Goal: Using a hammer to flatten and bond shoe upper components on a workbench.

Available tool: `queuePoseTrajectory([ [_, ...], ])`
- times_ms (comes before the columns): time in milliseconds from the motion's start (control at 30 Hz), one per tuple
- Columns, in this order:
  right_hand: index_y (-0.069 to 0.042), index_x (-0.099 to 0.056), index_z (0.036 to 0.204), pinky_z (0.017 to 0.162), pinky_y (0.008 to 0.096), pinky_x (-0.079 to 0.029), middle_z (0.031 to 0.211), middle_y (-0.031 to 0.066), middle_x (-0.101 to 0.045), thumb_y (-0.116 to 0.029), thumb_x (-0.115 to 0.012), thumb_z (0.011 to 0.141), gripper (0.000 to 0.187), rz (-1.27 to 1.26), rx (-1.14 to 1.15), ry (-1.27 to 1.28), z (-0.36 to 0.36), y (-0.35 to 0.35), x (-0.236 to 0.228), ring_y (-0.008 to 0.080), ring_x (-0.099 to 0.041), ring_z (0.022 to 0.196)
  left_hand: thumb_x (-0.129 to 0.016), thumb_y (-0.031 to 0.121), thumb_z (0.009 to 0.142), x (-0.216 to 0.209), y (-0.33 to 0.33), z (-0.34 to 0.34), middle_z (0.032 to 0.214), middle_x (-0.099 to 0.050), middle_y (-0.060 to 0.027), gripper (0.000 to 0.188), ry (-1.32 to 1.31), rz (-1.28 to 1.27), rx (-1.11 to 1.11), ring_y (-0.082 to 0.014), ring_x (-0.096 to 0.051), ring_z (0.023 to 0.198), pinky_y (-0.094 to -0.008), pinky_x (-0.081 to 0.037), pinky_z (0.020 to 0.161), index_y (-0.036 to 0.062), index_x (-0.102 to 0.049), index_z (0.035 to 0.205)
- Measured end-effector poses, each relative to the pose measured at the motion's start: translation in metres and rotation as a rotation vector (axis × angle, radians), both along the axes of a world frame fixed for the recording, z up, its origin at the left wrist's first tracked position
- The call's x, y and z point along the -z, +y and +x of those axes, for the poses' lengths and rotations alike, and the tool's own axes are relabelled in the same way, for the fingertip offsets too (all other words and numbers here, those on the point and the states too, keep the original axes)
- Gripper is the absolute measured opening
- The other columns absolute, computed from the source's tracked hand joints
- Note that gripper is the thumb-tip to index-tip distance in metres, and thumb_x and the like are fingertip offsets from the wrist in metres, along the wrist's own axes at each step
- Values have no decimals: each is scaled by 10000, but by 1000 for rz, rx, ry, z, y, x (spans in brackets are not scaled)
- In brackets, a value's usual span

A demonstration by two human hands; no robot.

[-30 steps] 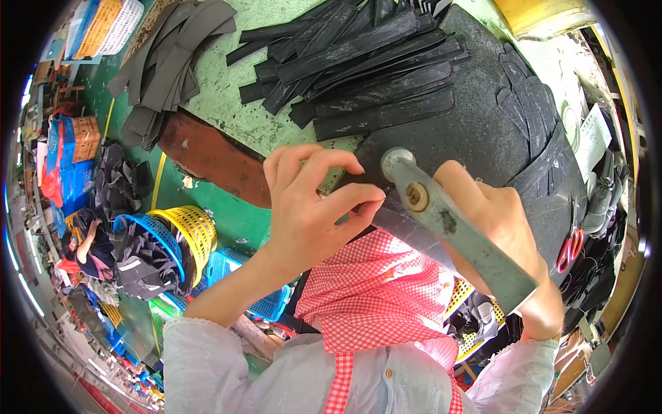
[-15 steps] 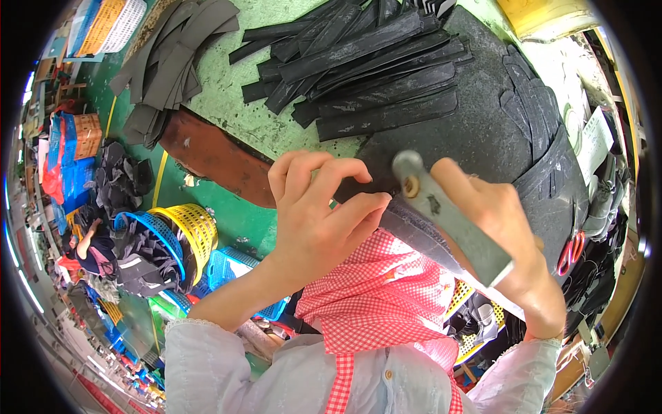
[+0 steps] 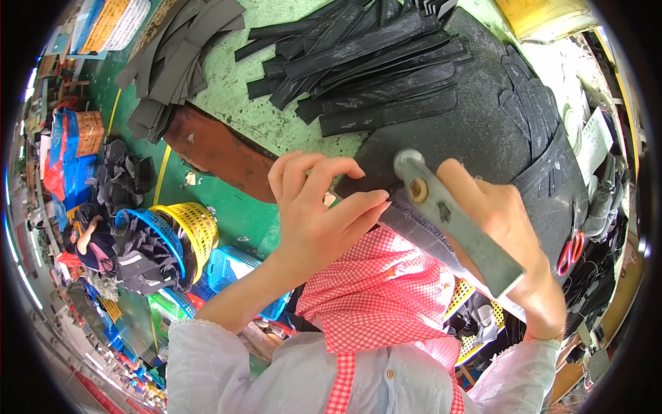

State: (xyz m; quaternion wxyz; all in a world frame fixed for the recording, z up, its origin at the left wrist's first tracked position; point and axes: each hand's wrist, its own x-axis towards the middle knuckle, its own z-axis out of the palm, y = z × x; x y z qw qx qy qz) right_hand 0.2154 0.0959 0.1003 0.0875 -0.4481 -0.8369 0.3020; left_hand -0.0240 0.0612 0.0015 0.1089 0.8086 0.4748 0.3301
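My right hand [image 3: 493, 221] is closed round a hammer [image 3: 465, 231], just under its grey metal head. The hammer's round face points toward the far left, its flat wedge end toward my right wrist. The handle is mostly hidden; only its wooden end shows in the head's eye. My left hand [image 3: 317, 207] hovers at the near edge of a dark work pad [image 3: 476, 90], index finger and thumb bent and apart. Its thumb tip is by the end of a dark strip [image 3: 417, 224] that runs beneath the hammer; whether it touches the strip I cannot tell.
Black strips [image 3: 386, 103] lie piled on the pale green tabletop [image 3: 241, 90], with grey pieces [image 3: 176, 48] at the far left. A brown slab [image 3: 221, 152] juts from the table edge. Red-handled scissors [image 3: 571, 253] lie at right. Baskets [image 3: 196, 228] stand on the floor; a person [image 3: 93, 241] sits beyond.
The hammer has shifted slightly down and to the right with my right hand. My left hand has kept nearly the same place and pose.
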Motion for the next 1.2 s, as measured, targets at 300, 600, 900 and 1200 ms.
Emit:
queuePoseTrajectory([
  [300,-24,-509,1081,607,526,-537,756,198,-678,-73,-627,924,202,-25,-104,-93,-3,2,2,417,-698,694,-802,347,834,1,-57,37,1376,-617,-108,573,-33,-101,304,-306,-532,1342,-493,-427,1148,127,-704,1355],
  [600,-30,-557,1101,664,423,-518,801,197,-603,-54,-649,997,141,-223,185,291,10,-13,10,348,-688,731,-794,397,840,-5,-42,62,1342,-568,-188,552,-21,-99,263,-404,-528,1326,-591,-402,1179,63,-681,1264],
  [900,49,-683,1146,646,349,-505,899,176,-674,-19,-694,988,172,-114,486,187,100,-79,-15,247,-690,727,-770,81,767,-14,38,65,1117,-651,-64,301,-152,-105,628,-343,-650,1125,-482,-512,989,137,-752,1062],
  [1200,-22,-508,1055,605,490,-545,759,173,-625,-226,-675,939,289,-310,320,108,94,-106,-2,406,-702,723,-872,191,704,-23,44,103,1004,-614,33,426,31,-213,674,-207,-579,948,-425,-423,924,219,-814,1125],
])
